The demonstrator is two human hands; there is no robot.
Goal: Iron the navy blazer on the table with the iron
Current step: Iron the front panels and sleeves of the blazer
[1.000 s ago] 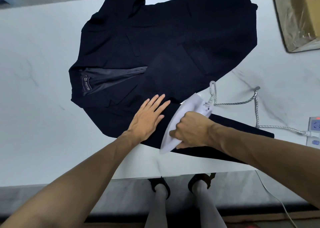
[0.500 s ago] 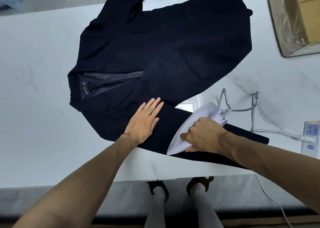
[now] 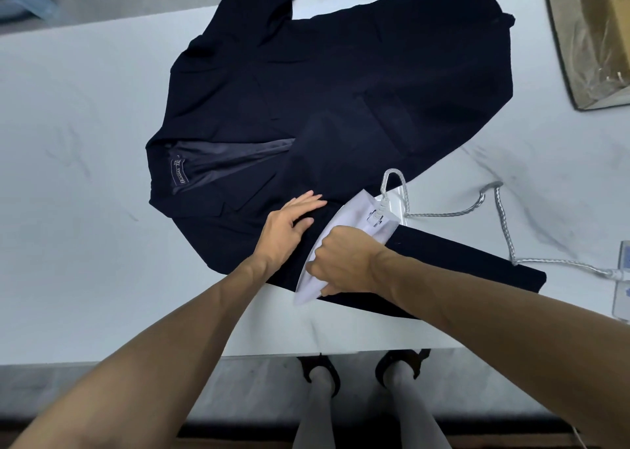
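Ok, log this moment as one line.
phase: ironing | right grip: holds iron on navy blazer | left grip: pressing blazer beside iron | cord: trailing right across table

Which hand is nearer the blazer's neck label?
Left. The left hand presses flat on the navy blazer, to the right of the neck label; the right hand grips the iron, even farther right.
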